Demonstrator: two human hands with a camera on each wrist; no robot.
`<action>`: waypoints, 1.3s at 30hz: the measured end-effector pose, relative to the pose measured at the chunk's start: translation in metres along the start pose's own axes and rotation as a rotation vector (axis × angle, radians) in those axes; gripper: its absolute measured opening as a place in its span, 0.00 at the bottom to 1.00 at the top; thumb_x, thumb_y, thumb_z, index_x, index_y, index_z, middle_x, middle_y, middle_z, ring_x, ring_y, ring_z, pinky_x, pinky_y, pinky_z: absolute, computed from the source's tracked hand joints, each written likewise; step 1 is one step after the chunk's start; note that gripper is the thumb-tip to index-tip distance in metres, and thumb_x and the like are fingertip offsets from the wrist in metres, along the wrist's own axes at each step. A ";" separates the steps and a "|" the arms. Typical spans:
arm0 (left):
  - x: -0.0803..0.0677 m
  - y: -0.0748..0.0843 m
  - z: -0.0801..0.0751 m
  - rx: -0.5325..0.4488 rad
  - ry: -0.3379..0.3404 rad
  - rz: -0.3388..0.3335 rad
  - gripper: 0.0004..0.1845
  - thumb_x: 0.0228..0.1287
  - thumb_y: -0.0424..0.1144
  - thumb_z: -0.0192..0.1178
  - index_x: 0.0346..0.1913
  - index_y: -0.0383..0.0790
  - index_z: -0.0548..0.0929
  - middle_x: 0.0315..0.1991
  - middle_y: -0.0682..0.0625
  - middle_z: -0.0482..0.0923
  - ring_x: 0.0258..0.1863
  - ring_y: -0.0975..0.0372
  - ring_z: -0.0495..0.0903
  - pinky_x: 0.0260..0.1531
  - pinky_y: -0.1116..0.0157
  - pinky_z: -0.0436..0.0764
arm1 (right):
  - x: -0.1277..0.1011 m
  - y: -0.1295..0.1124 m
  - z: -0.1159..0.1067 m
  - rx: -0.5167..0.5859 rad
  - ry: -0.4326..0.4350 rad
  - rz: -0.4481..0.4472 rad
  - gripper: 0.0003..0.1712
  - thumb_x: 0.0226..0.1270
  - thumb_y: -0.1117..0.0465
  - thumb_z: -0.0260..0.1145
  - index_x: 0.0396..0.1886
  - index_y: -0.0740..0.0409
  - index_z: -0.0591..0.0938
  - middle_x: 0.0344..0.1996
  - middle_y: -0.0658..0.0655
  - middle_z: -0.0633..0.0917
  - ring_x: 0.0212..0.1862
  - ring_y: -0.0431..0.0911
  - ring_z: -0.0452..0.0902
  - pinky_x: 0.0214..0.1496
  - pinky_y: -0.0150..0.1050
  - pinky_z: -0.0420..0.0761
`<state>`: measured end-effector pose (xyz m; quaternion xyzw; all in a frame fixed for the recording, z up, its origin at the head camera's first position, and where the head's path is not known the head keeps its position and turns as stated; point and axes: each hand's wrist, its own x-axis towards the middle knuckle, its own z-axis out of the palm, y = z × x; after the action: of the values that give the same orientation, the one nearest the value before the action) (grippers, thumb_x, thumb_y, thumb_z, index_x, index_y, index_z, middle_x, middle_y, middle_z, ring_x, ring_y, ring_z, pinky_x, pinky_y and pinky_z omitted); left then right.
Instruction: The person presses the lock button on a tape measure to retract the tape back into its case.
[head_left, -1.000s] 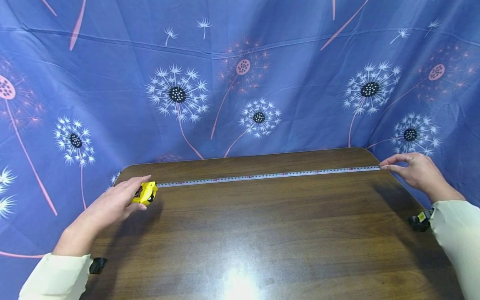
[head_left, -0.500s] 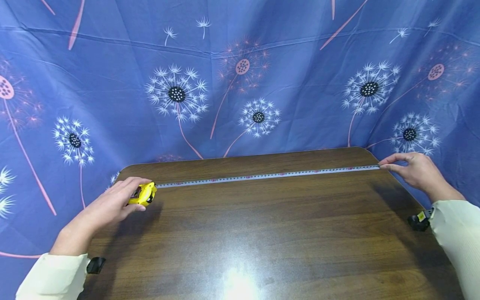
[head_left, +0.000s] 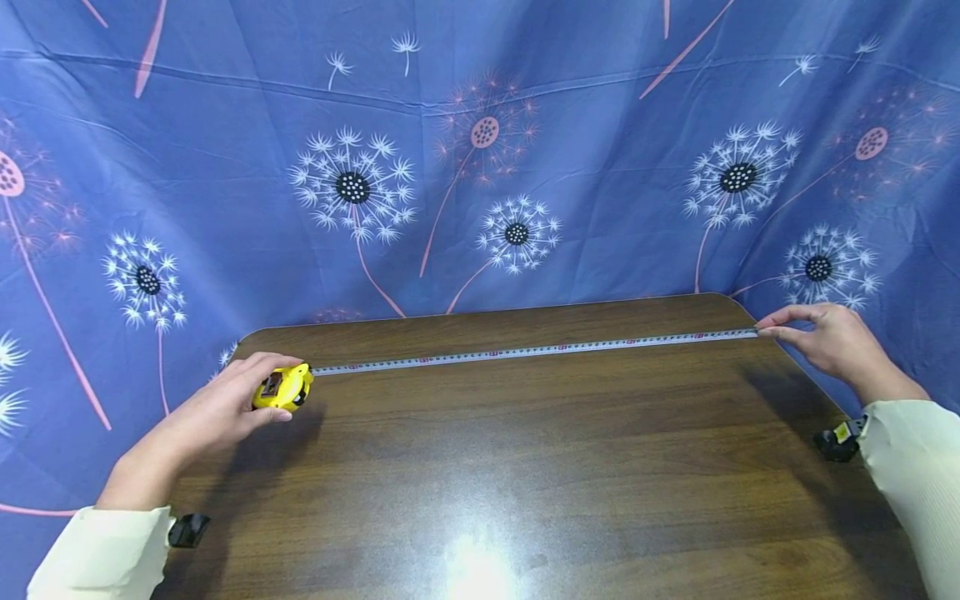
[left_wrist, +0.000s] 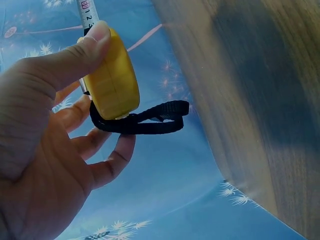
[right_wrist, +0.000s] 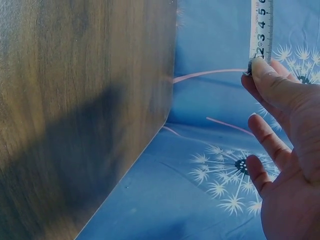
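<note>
A yellow tape measure point(head_left: 285, 387) is in my left hand point(head_left: 225, 404), gripped between thumb and fingers at the left of the head view. In the left wrist view my thumb presses the yellow case point(left_wrist: 114, 80), and a black wrist strap point(left_wrist: 150, 122) loops from its lower end. Its white blade point(head_left: 495, 355) is drawn out straight across the far part of the table, sloping slightly up to the right. At the far right my right hand point(head_left: 832, 346) pinches the blade's end between thumb and index finger; the low numbers on the blade point(right_wrist: 261, 32) show in the right wrist view.
Below lies a brown wood-grain table point(head_left: 487, 450) with rounded far corners and a bright glare spot near the front. A blue cloth with dandelion prints point(head_left: 450, 167) hangs behind it and along the sides. Both hands cast shadows on the tabletop.
My left hand with the tape measure has shifted slightly left and turned a little, so more of the case's face shows. The right hand keeps its pinch, nearly still.
</note>
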<state>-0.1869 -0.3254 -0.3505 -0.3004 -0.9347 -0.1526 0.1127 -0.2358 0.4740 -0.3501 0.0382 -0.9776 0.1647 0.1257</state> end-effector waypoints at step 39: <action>0.003 0.005 -0.006 -0.023 -0.048 -0.050 0.39 0.55 0.38 0.80 0.69 0.43 0.75 0.59 0.47 0.78 0.46 0.55 0.75 0.45 0.50 0.74 | -0.004 -0.021 0.007 0.107 0.071 -0.152 0.02 0.67 0.64 0.74 0.35 0.53 0.91 0.39 0.59 0.89 0.52 0.34 0.73 0.51 0.53 0.69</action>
<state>-0.1858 -0.3216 -0.3433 -0.2816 -0.9426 -0.1590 0.0831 -0.2309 0.4522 -0.3508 0.1133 -0.9566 0.2077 0.1700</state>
